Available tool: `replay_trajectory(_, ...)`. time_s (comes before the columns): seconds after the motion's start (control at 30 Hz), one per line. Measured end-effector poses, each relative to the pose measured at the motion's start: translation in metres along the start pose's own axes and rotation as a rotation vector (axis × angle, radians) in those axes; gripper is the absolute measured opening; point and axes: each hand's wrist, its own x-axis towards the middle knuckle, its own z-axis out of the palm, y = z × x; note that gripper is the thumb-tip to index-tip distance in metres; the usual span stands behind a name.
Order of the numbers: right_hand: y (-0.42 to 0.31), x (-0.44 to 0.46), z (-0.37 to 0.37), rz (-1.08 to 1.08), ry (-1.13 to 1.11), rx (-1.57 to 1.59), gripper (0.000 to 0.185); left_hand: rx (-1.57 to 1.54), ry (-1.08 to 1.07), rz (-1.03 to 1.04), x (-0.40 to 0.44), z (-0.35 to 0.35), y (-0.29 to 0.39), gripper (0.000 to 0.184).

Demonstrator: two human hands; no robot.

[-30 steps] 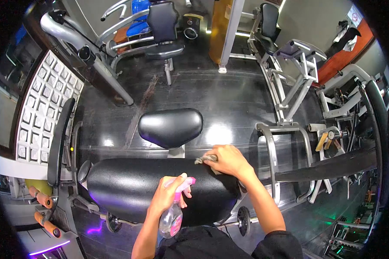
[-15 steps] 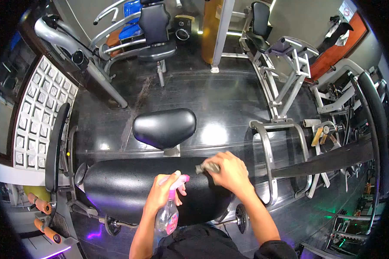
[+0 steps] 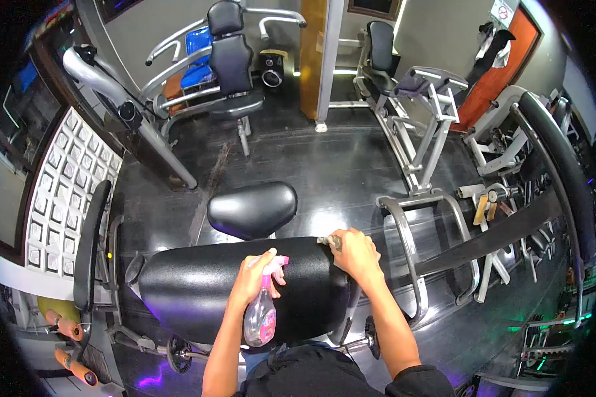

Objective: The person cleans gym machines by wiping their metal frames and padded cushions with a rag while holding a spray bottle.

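One black bench [image 3: 198, 284] fills a gym's shiny dark floor [image 3: 298, 159], one smaller seat [image 3: 253, 208] beyond, two weight plates [image 3: 178, 356] at its near side. A person's left hand [image 3: 249, 279] grips one spray bottle [image 3: 260, 320] over the bench; the right hand's [image 3: 359, 255] fingers clutch one cloth [image 3: 330, 242] at its far edge.

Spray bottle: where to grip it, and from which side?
Probably best at the pink neck of the spray bottle, just under the trigger head, coming from the person's left. The neck looks narrower than the clear body below, and the nozzle points right, so that side should keep clear of the spray. The left hand holds it up there.
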Motion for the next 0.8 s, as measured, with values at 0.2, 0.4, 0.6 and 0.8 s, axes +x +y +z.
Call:
replay_trajectory(0.2,-0.003,-0.052,-0.015,-0.039,0.084,0.082,0.020,0.008,-0.006,0.034,0.002,0.000,-0.002,0.055)
replay_trajectory(0.4,-0.028,-0.104,0.001,-0.059,0.122,0.149,0.032,-0.015,0.000,0.087,0.001,-0.002,-0.006,0.054)
replay_trajectory(0.6,-0.012,-0.083,0.005,-0.066,0.314,0.251,0.031,-0.027,-0.014,0.099,-0.001,-0.005,-0.008,0.055)
replay_trajectory(0.8,-0.017,-0.052,0.013,0.070,0.359,0.161,0.024,0.043,-0.084,0.135,-0.012,0.000,-0.013,0.059)
